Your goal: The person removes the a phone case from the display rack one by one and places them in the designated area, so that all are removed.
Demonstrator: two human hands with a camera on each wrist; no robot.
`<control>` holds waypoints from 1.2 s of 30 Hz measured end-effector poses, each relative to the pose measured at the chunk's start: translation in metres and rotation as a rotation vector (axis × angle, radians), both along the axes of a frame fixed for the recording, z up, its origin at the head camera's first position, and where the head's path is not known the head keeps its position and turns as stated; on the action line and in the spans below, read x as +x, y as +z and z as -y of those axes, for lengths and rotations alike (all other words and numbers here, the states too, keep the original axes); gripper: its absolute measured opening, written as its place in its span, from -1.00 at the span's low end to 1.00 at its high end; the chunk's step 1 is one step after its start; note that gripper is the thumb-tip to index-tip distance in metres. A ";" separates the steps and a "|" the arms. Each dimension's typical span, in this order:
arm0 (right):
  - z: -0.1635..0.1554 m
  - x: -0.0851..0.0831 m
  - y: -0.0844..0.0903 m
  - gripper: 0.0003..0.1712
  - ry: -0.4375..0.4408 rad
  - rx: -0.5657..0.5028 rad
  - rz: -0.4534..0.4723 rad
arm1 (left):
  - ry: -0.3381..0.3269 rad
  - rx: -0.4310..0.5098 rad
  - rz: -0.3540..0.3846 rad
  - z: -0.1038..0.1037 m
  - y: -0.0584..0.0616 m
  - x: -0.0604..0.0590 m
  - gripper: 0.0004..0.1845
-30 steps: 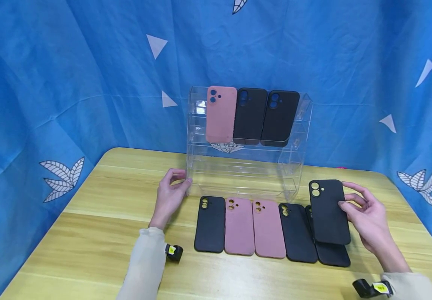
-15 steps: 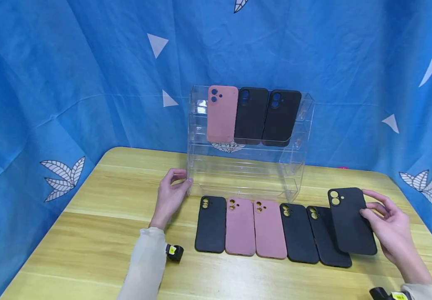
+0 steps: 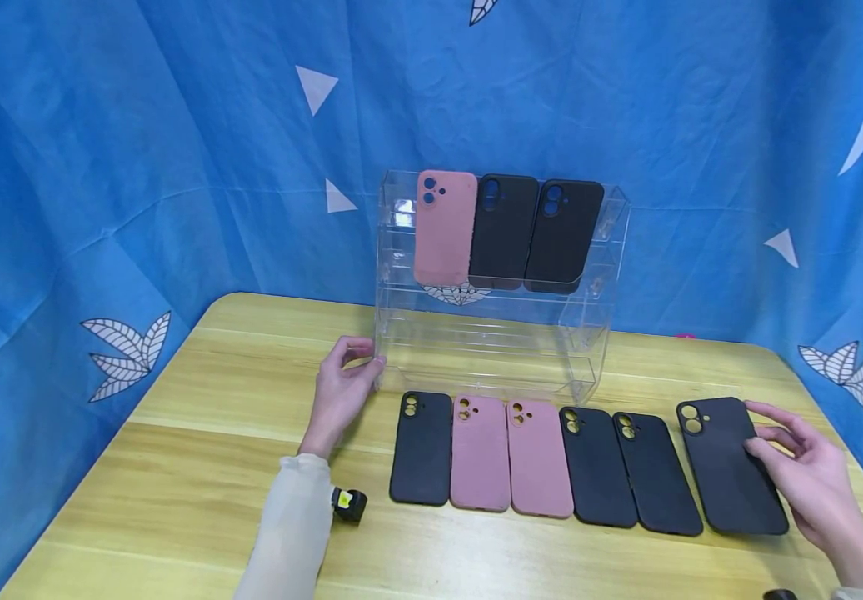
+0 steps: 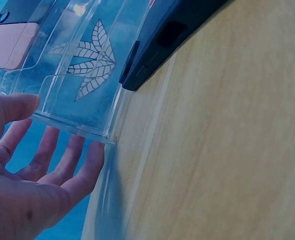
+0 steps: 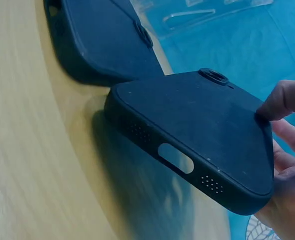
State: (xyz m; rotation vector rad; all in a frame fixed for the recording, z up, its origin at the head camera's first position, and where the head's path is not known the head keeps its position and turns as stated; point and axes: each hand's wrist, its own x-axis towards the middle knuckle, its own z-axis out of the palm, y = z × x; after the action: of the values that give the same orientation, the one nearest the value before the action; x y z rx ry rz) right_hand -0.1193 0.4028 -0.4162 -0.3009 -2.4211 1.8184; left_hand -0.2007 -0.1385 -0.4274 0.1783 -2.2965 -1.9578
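Observation:
At the right of the table, my right hand (image 3: 814, 471) pinches a black phone case (image 3: 731, 467) by its right edge. In the right wrist view that phone case (image 5: 192, 130) is tilted, with a shadow on the table below it. My left hand (image 3: 340, 392) holds the left side of a clear acrylic display rack (image 3: 491, 362), thumb at the front corner and fingertips on the side in the left wrist view. One pink phone case (image 3: 445, 229) and two black ones (image 3: 562, 233) stand in the rack's top tier.
Before the rack lies a row of phone cases: a black one (image 3: 421, 450), two pink ones (image 3: 480, 454), then two black ones (image 3: 656, 475) nearest the held case. A blue patterned curtain (image 3: 177, 125) hangs behind the wooden table (image 3: 177, 467).
My right hand has moved right and down with the black phone case, from over the row's last case to beside it. The left hand and rack have stayed put.

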 end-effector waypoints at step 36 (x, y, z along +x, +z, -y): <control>-0.007 -0.011 -0.009 -0.38 0.109 0.762 0.151 | 0.000 0.005 -0.006 0.000 0.001 0.000 -0.69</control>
State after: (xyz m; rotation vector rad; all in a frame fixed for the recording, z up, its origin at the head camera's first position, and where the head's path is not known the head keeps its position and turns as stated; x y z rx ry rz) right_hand -0.1298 0.4102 -0.4248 -0.2363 -3.0464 0.7948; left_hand -0.2005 -0.1380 -0.4266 0.1724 -2.2878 -1.9611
